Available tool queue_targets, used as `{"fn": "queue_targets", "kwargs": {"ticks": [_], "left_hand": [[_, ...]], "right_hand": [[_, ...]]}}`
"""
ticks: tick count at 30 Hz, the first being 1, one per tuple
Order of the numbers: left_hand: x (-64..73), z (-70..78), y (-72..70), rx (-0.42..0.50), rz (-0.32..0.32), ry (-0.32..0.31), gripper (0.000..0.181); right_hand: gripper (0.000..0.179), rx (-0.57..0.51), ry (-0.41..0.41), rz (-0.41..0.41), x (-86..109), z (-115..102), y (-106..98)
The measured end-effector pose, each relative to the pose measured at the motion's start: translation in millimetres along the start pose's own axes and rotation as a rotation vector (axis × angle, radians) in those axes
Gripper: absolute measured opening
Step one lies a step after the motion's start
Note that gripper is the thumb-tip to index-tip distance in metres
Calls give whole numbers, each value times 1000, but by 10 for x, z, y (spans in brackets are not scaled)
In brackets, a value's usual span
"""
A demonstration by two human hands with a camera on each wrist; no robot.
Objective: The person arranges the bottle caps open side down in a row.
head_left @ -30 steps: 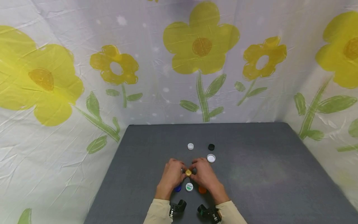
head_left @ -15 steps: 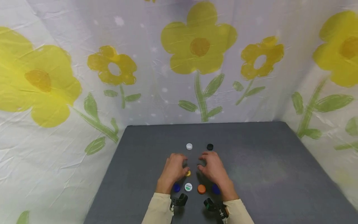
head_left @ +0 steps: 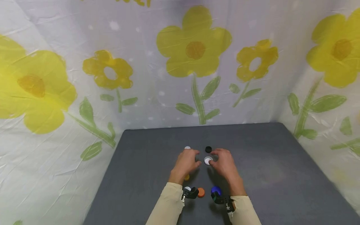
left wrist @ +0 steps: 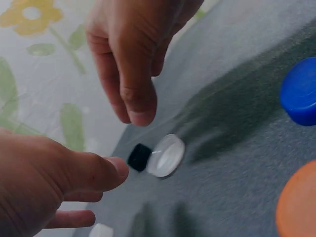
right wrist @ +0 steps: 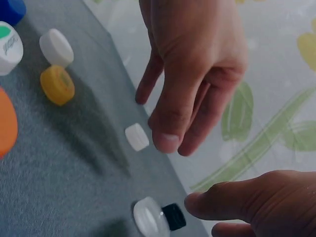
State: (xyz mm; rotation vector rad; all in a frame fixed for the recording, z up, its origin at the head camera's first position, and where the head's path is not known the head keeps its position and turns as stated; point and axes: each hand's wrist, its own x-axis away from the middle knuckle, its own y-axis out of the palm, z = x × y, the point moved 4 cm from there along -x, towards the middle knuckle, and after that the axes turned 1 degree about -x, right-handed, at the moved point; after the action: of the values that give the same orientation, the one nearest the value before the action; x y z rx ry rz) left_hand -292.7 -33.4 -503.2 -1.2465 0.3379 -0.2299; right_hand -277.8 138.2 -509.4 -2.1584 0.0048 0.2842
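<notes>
My right hand (head_left: 225, 161) hovers by the white round lid (head_left: 208, 160), thumb and fingers spread; its thumb overlaps the lid's edge in the head view. In the left wrist view, a gap shows between this hand (left wrist: 136, 54) and the lid (left wrist: 167, 155). Just beyond lies a black cap (head_left: 208, 149). To the left, my left hand (head_left: 185, 161) is raised over the table, fingers apart and holding nothing. It partly hides a small white cap (head_left: 187, 147), which shows fully in the right wrist view (right wrist: 137, 137).
Nearer me on the grey table (head_left: 267, 175) lie a yellow cap (head_left: 187, 177), an orange cap (head_left: 201, 192) and a blue cap (head_left: 216, 190). A white cap with a green mark (right wrist: 9, 48) and another white cap (right wrist: 57, 47) show in the right wrist view. Flowered cloth (head_left: 152, 115) hangs behind.
Both hands have come away from the yellow cap and moved forward and to the right, the right one to the white lid. The yellow cap stays on the table.
</notes>
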Motion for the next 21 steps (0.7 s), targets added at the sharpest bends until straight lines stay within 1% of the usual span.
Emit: {"fn": "queue_targets", "kwargs": {"ticks": [4,7,10,14,17,21], "left_hand": [[-74,5,115,7,-12,10,42],[-109,9,188,9,-12,12,42],[-140,11,250,-13,8,24,37],[-180,25,326,-80,48,59,23],[-197,41,364,-107,65,67,22],[-214,58,382,-95,66,50,23]], "right_hand": [[38,36,21,-12,-24,27,49],[39,66,13,-14,-46,56,91],[39,72,8,-18,-65,86,132],[34,66,20,-24,-76,132,174],[28,60,47,-32,-79,174,206],[23,45,75,-36,-81,210,240]]}}
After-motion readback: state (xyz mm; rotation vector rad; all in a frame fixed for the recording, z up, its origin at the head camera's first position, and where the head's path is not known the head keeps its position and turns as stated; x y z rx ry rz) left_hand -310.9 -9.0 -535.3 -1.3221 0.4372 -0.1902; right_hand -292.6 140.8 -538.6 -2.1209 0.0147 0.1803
